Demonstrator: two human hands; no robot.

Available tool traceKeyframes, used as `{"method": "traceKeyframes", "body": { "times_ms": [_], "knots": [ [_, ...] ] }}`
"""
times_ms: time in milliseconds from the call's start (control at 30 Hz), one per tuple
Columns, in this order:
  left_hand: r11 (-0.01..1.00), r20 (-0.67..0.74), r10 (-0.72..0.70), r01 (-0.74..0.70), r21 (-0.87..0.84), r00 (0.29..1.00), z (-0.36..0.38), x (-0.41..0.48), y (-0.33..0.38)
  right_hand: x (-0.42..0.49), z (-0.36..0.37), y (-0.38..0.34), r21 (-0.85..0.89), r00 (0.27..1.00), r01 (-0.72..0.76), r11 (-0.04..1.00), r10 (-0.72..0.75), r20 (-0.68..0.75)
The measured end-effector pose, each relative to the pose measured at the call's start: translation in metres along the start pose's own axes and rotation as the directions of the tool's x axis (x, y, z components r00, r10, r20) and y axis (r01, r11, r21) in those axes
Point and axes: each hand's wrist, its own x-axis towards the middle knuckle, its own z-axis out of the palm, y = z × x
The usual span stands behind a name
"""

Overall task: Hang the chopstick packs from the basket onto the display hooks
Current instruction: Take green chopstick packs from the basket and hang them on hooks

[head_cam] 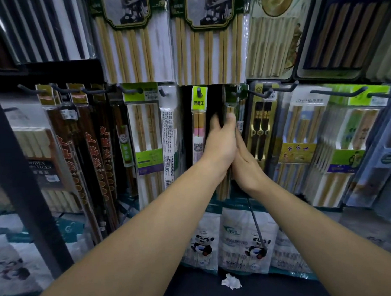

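The left hand [221, 142] grips a narrow bamboo chopstick pack [229, 106] edge-on, thumb and fingers curled round it, its top at a display hook [235, 93]; whether it is threaded on, I cannot tell. The right hand [246, 161] lies flat with straight fingers against the pack's right side. The pack fills a tight slot between a lime-labelled pack [199, 125] and a black-and-gold pack [261, 125]

The chopstick pack [229, 106] held in the left grip [220, 142] is pale matt wood under a clear, glossy plastic sleeve. Up and to the right of the right grip [246, 161], a hook [339, 92] looks like dark matt metal. Left of both grips, the dark packs [88, 156] show shiny wrapped brown wood. Below the grips are glossy plastic-film panda bags [237, 239] and a crumpled scrap [231, 281] of matt white paper.
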Motion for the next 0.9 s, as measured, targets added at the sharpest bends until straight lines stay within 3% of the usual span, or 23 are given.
{"method": "traceKeyframes", "body": {
  "times_ms": [100,333,433,567,667,800,900],
  "knots": [
    [1.000,0.043,0.018,-0.019,0.018,0.999,-0.009,-0.021,-0.006,-0.021,-0.002,0.001,-0.011,0.998,-0.047,0.999,0.046,-0.036],
    [0.988,0.196,-0.108,0.084,0.127,0.975,-0.051,-0.110,-0.038,-0.110,0.001,0.021,-0.176,0.979,-0.096,0.980,0.062,-0.194],
    [0.980,0.079,-0.144,0.132,0.148,0.986,-0.081,-0.145,-0.074,-0.154,0.016,0.036,-0.159,0.978,-0.168,0.973,0.144,-0.153],
    [0.883,-0.148,-0.270,0.306,0.355,0.951,-0.133,-0.185,-0.148,-0.213,0.053,0.078,-0.238,0.951,-0.286,0.928,0.306,0.050],
    [0.724,-0.249,-0.374,0.449,0.524,0.893,-0.175,-0.220,-0.211,-0.257,0.087,0.121,-0.379,0.852,-0.378,0.845,0.478,0.214],
    [0.408,-0.396,-0.454,0.582,0.704,0.798,-0.218,-0.270,-0.273,-0.309,0.135,0.178,-0.521,0.655,-0.432,0.736,0.653,0.380],
    [0.346,-0.425,-0.552,0.661,0.666,0.717,-0.242,-0.304,-0.305,-0.344,0.167,0.215,-0.591,0.536,-0.443,0.674,0.728,0.428]
  ]
}}
